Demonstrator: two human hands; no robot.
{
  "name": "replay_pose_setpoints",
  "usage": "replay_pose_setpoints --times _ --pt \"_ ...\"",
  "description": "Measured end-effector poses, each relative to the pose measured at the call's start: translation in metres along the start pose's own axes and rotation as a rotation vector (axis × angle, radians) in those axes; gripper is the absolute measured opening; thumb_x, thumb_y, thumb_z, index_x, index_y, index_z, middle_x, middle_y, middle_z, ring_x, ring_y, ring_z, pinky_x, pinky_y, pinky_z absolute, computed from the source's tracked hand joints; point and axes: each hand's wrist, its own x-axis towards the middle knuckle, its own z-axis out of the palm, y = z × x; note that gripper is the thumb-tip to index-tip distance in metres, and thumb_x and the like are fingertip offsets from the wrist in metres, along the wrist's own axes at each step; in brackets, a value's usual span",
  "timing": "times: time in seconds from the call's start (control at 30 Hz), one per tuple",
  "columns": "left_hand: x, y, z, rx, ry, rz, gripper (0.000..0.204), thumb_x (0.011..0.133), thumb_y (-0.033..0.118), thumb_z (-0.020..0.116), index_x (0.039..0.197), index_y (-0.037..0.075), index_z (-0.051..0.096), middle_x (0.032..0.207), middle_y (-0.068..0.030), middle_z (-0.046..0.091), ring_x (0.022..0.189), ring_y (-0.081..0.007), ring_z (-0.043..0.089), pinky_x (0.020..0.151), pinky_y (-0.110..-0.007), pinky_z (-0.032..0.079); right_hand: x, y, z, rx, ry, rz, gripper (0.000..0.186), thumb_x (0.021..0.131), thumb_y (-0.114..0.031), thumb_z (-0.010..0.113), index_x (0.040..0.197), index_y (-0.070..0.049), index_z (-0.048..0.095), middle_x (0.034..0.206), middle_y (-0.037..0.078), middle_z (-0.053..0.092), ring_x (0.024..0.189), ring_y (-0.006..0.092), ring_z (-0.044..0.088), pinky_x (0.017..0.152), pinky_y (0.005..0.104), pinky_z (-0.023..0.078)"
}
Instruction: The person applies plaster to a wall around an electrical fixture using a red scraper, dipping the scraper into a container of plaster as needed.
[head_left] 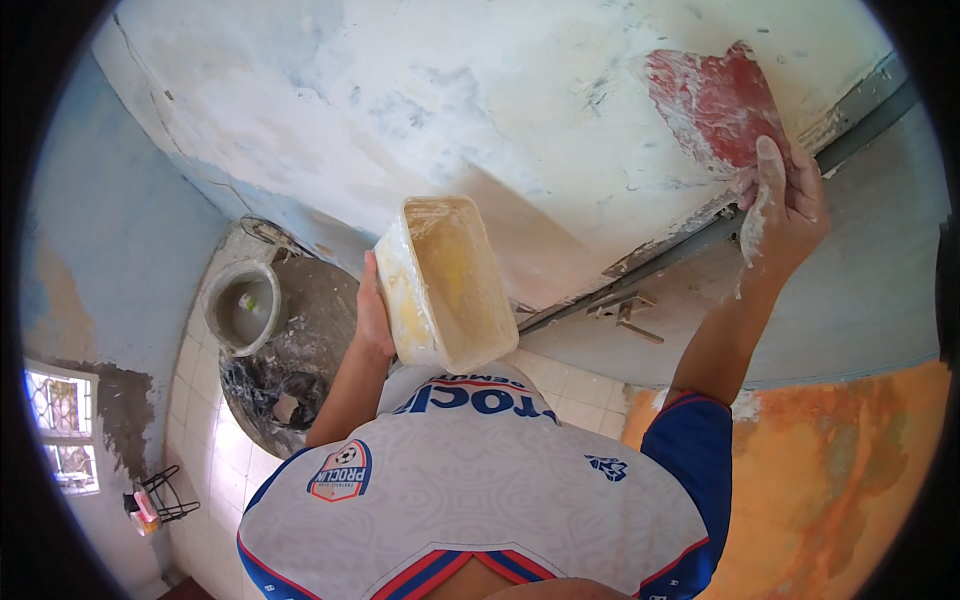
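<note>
My left hand (372, 310) grips a cream rectangular plastic container (410, 310), smeared and streaked with pale residue, held tilted in front of my chest. At the upper right, my right hand (785, 205) pinches a flat red spreader (725, 110) coated in white paste. The spreader lies against or very near the white, patchy wall (540, 90), just left of a grey frame edge (870, 90). White paste coats my thumb and the side of that hand.
A grey door (880, 220) with a metal handle (625, 315) adjoins the wall. At left, a bucket (240, 330) and dark plastic (270, 390) sit on a dirty round surface (320, 300). Tiled floor (210, 430), a barred window (65, 405) and an orange-painted wall (820, 480) also show.
</note>
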Motion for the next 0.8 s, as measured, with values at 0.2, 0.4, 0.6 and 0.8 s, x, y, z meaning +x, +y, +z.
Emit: replay_pose_setpoints --times 0.2,0.4,0.6,0.8 --pt "0.006 -0.003 0.006 0.017 0.004 -0.047 0.07 0.104 0.06 0.027 0.147 0.006 0.045 0.138 -0.0153 0.058 0.123 -0.0295 0.06 0.105 -0.045 0.049 -0.001 0.018 0.005 -0.217 -0.205 0.077 0.019 0.089 -0.007 0.076 0.106 0.002 0.073 0.077 0.001 0.067 0.057 0.0044 0.054 0.049 0.0202 0.038" --pt "0.01 -0.007 0.004 -0.023 0.006 -0.05 0.07 0.105 0.059 0.027 0.146 0.006 0.045 0.137 -0.0148 0.058 0.122 -0.0292 0.06 0.105 -0.044 0.049 0.003 0.016 0.002 -0.037 -0.097 0.085 0.02 0.09 -0.01 0.076 0.107 0.0 0.074 0.076 0.0 0.067 0.057 0.0039 0.053 0.049 0.0207 0.039" --pt "0.01 -0.007 0.007 -0.006 0.003 -0.054 0.068 0.106 0.056 0.025 0.147 0.006 0.044 0.139 -0.0141 0.057 0.125 -0.0281 0.058 0.106 -0.043 0.048 0.004 0.008 0.01 -0.203 -0.099 0.13 0.021 0.089 -0.012 0.077 0.107 -0.001 0.074 0.08 0.001 0.069 0.058 0.0046 0.055 0.05 0.0201 0.04" --pt "0.011 -0.009 0.004 0.025 0.003 -0.051 0.068 0.106 0.056 0.024 0.148 0.006 0.044 0.14 -0.014 0.057 0.125 -0.0279 0.058 0.106 -0.043 0.048 0.01 0.022 0.004 -0.52 -0.289 -0.149 0.023 0.09 -0.014 0.077 0.109 -0.002 0.075 0.078 0.0 0.068 0.056 0.0037 0.052 0.049 0.0192 0.038"
